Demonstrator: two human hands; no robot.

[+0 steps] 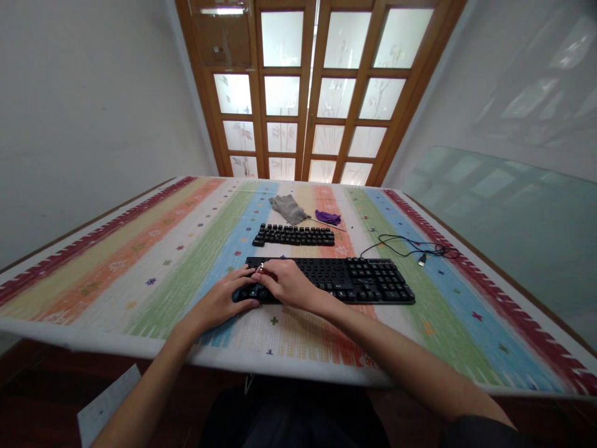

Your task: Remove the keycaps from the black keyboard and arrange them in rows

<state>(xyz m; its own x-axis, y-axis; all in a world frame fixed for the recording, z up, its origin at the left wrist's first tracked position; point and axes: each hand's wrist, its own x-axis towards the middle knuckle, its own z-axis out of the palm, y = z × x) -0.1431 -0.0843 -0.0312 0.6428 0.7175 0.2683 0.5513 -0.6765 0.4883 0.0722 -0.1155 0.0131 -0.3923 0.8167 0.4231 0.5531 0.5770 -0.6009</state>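
Observation:
A black keyboard [321, 272] lies across the table, with many keycaps off its left and middle part and bare key switches showing there. My left hand [226, 297] grips the keyboard's left end, thumb at the near edge and fingers over the top. Above that same end, my right hand [285, 283] is closed in a pinch over the upper left keys. Something small and shiny shows at its fingertips, too small to name. Loose black keycaps [296, 236] stand in rows just beyond the keyboard. My right hand hides part of the key area.
Behind the keycaps lie a grey cloth [288, 209], a purple cloth [328, 217] and a thin rod [329, 224]. A coiled cable [405, 244] with a USB plug [422, 259] rests to the right. A striped tablecloth [177, 280] covers the table.

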